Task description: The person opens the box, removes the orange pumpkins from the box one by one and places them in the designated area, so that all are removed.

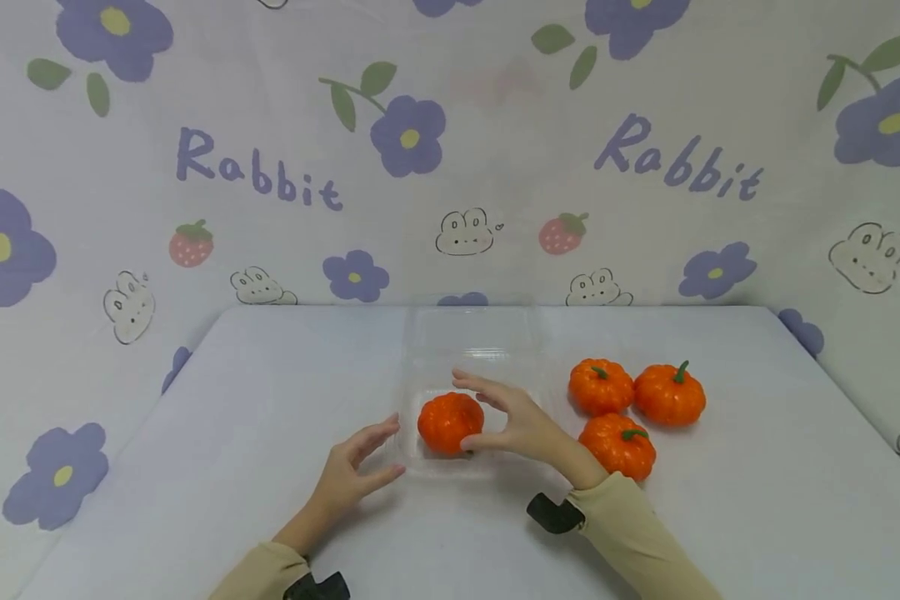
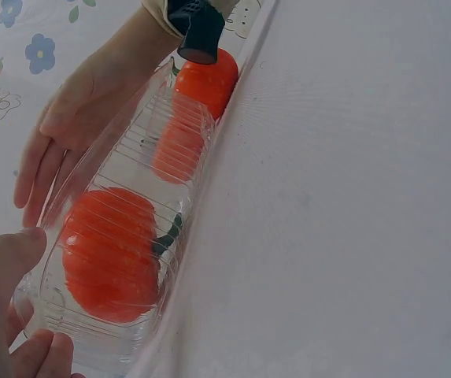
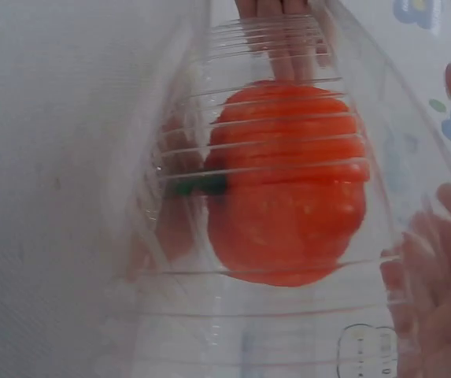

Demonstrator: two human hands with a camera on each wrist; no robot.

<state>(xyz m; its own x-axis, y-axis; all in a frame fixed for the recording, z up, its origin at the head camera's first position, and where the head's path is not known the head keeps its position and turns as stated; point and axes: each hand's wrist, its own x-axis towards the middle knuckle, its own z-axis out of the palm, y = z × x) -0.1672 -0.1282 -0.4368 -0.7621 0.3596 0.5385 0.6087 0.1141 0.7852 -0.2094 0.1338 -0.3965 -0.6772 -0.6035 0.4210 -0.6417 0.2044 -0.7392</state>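
Observation:
An orange toy pumpkin (image 1: 448,423) sits inside a clear plastic box (image 1: 438,470), its green stem toward the near side in the left wrist view. My right hand (image 1: 516,423) is over the box, fingers extended and thumb apart, with the thumb tip overlapping the pumpkin's lower right in the head view. To the left, my left hand (image 1: 352,463) has its thumb and fingers spread, with fingertips right at the box's left side. Through the ribbed wall, the pumpkin (image 3: 288,189) shows in the right wrist view.
Three more orange pumpkins with green stems, one at the back left (image 1: 598,388), one at the back right (image 1: 671,397) and one in front (image 1: 618,448), cluster right of the box. The box's clear lid (image 1: 471,329) stands raised behind it. A patterned cloth (image 1: 270,100) hangs behind the white table (image 1: 292,367).

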